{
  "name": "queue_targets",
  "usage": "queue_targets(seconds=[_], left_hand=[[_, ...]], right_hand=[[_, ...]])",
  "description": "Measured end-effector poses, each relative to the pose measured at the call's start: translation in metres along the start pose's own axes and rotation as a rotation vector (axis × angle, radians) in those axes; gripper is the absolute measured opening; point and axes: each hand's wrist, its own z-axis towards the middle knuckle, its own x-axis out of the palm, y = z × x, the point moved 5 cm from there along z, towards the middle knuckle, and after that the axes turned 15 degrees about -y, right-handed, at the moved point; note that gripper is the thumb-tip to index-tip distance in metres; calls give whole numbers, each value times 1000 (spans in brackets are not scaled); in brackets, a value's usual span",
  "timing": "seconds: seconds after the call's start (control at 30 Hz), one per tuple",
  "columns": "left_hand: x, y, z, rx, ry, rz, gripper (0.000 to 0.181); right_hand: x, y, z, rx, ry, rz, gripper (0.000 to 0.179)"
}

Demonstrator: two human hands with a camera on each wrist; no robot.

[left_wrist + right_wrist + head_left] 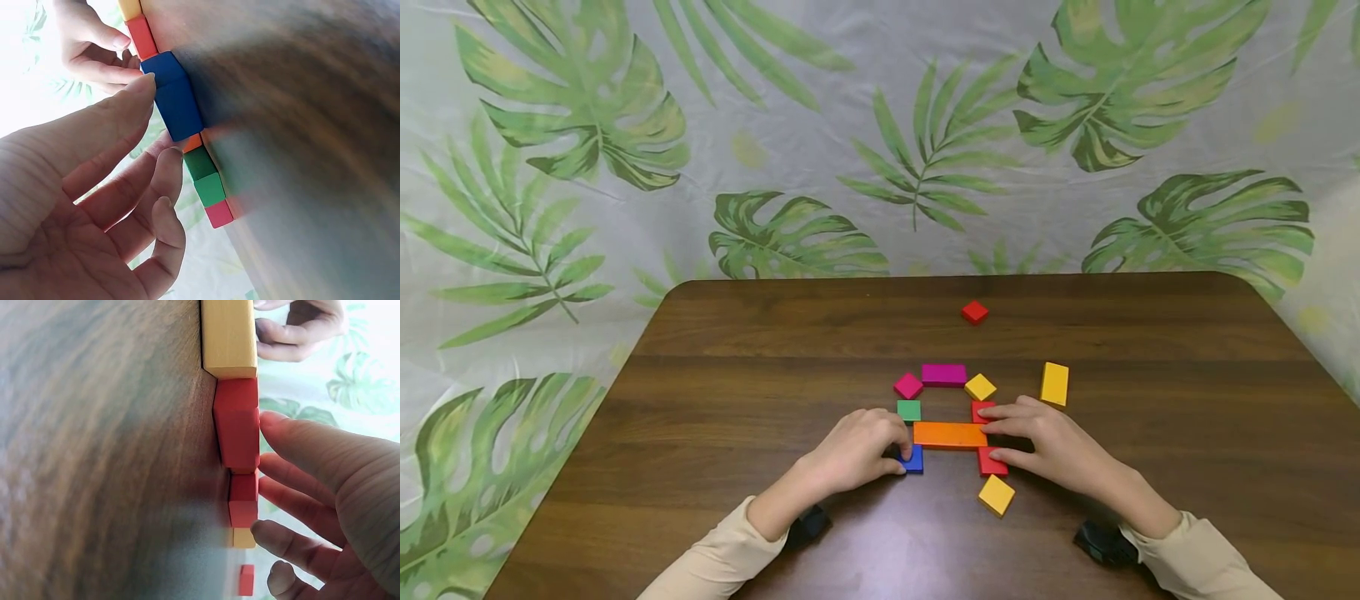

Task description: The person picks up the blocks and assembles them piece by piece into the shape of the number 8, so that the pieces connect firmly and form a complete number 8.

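My left hand [867,448] pinches a blue block [913,459] between thumb and curled fingers, at the lower left of an orange bar [951,434]. From the right, my right hand [1051,437] reaches over the blocks with nearly straight fingers. Its thumb touches the top of the lower red block [992,462]; its other fingertips lie at the orange bar's right end and on the upper red block [982,412]. The right wrist view shows that thumb [281,425] at the top edge of the nearer red block [239,439]. A green block [908,410] sits above the bar's left end.
A magenta bar [944,375] lies farther back between a pink block [908,386] and a yellow block [981,387]. Another yellow block [997,496] touches the lower red block's corner. Apart lie a yellow bar [1055,383] and a red block [974,312] on the wooden table [760,358].
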Motion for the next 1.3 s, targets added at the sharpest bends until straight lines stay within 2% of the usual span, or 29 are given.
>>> queue_targets(seconds=[0.27,0.47,0.63,0.77,0.87,1.0,1.1,1.3], left_hand=[[-1,0,0,20,-6,-2,11],[-2,0,1,21,-23,10,12],[-2,0,0,-5,-25,-14,13],[-4,2,0,-52,-22,-68,15],[-9,7,3,-91,-47,-108,15],[-16,15,12,-127,-97,-145,11],[-18,24,24,-145,-127,-162,10],[-21,39,64,-157,-169,-159,12]], right_hand=[[1,-1,1,12,10,-5,34],[-1,-1,1,-10,0,3,33],[-1,-1,0,-4,12,7,32],[-1,-1,0,13,45,6,32],[-1,-1,-1,24,59,6,32],[-3,-1,-2,16,50,16,32],[-4,0,-2,4,36,23,31],[-3,0,-1,15,41,19,32]])
